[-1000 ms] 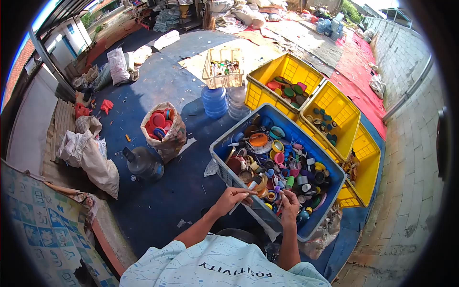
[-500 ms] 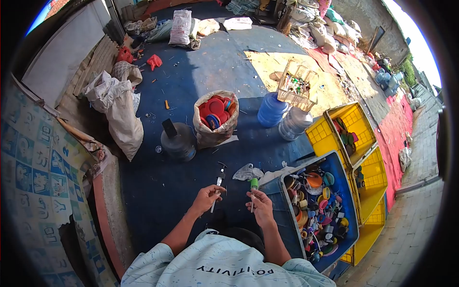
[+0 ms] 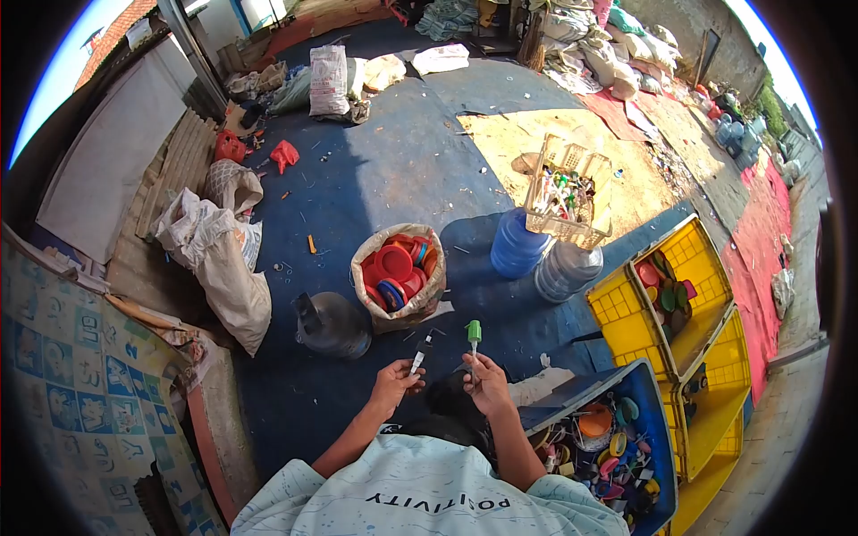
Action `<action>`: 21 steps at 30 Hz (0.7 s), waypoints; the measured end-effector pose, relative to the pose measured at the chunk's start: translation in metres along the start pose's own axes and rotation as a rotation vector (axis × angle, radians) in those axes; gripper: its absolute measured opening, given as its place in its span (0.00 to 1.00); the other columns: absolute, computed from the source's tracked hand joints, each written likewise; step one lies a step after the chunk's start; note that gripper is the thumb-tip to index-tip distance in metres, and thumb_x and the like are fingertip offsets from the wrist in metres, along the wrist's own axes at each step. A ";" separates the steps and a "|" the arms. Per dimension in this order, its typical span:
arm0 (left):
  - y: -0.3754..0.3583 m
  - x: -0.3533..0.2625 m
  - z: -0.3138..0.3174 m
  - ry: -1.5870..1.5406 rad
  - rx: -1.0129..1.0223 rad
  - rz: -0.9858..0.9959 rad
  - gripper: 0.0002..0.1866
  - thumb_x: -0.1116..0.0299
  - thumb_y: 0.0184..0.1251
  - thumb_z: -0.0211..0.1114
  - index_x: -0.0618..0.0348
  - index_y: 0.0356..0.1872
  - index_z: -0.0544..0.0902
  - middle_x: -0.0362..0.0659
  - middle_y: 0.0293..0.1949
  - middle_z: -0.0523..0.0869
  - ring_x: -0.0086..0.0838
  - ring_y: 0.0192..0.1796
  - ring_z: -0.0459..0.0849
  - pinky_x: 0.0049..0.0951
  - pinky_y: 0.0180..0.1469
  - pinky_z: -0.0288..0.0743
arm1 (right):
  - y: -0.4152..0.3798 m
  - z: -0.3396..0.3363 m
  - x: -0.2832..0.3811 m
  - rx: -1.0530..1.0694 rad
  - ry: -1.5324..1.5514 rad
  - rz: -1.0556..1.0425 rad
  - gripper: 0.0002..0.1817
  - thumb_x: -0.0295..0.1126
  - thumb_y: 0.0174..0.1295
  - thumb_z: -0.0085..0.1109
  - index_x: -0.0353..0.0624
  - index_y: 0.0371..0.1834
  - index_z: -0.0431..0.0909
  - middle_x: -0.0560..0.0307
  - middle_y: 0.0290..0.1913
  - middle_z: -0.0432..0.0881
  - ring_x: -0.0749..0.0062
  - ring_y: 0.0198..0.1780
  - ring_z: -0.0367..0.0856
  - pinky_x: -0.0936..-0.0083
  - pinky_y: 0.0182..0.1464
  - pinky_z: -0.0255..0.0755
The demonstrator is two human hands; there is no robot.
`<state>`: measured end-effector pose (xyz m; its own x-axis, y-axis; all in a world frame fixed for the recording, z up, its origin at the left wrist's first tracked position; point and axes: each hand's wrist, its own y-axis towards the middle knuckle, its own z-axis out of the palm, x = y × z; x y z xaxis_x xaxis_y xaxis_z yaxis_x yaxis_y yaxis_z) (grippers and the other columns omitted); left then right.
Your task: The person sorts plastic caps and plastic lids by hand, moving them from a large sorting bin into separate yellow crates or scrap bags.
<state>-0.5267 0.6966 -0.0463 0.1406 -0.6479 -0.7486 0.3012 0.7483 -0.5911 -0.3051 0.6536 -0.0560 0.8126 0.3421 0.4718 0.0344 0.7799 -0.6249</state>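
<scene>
My left hand [image 3: 394,386] is closed around a black-and-white dispenser pump [image 3: 423,354], which points up and away from me. Pinched in my right hand [image 3: 487,384] is a green-topped pump [image 3: 474,332] with a pale stem below its head. The two hands are apart, in front of my chest. Close to my right forearm stands a blue bin [image 3: 657,447] full of mixed coloured plastic caps and pump parts. Farther ahead, an open sack [image 3: 365,268] holds red, orange and blue round lids.
A dark jug [image 3: 332,329] stands left of the sack. Blue and clear water jugs [image 3: 518,246] support a cream crate [image 3: 567,228] of small parts. Yellow crates [image 3: 688,304] stand at right. White sacks [image 3: 234,272] lie at left, and scraps dot the blue floor sheet [image 3: 402,143].
The view has shifted, so the blue bin sits lower in it. The pump in my left hand has changed its tilt, and its lower stem is now hidden. Both hands still hold their pumps.
</scene>
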 end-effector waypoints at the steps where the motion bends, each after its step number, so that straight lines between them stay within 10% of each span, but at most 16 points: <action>1: 0.020 -0.016 0.022 -0.035 -0.033 -0.032 0.12 0.78 0.66 0.62 0.60 0.49 0.75 0.42 0.43 0.84 0.25 0.38 0.85 0.25 0.37 0.80 | 0.014 0.003 0.022 0.011 0.066 0.035 0.12 0.30 0.70 0.52 0.42 0.55 0.71 0.57 0.50 0.81 0.78 0.28 0.78 0.82 0.26 0.71; 10: 0.208 -0.114 0.169 0.103 0.273 -0.061 0.11 0.76 0.66 0.64 0.56 0.48 0.77 0.33 0.32 0.78 0.16 0.27 0.75 0.17 0.27 0.71 | 0.068 -0.035 0.185 -0.055 0.165 -0.436 0.14 0.29 0.69 0.54 0.44 0.57 0.73 0.59 0.43 0.80 0.83 0.30 0.75 0.86 0.29 0.69; 21: 0.380 -0.121 0.301 0.117 0.309 -0.449 0.10 0.78 0.67 0.61 0.61 0.47 0.76 0.37 0.30 0.77 0.23 0.30 0.78 0.25 0.30 0.79 | 0.145 -0.104 0.227 -0.642 0.167 -0.274 0.09 0.30 0.67 0.58 0.40 0.48 0.77 0.60 0.37 0.82 0.81 0.30 0.78 0.84 0.33 0.74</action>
<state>-0.1456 1.0165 -0.0900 -0.1654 -0.8604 -0.4820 0.5723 0.3143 -0.7574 -0.0545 0.7899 -0.1042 0.8021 0.0535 0.5947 0.5437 0.3466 -0.7644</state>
